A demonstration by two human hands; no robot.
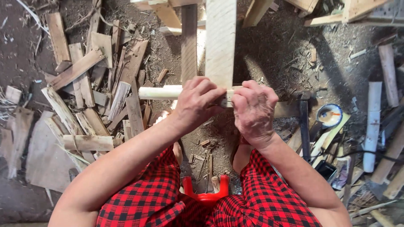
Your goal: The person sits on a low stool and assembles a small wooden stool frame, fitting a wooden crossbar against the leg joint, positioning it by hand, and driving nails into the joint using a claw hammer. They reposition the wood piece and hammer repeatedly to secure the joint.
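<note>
My left hand [195, 103] and my right hand [252, 111] grip a pale round wooden rod [158, 92] that lies crosswise; its left end sticks out past my left hand. A flat light plank [220, 40] runs away from me and meets the rod between my hands. A darker, narrower plank [189, 42] runs parallel on its left. My fingers hide the joint where rod and plank meet.
Wood offcuts [90, 96] are piled on the dirt floor at left. A hammer [303, 122] lies right of my right hand, beside a small round tin [329, 114] and pale sticks [372, 122]. A red stool frame [206, 193] shows between my knees.
</note>
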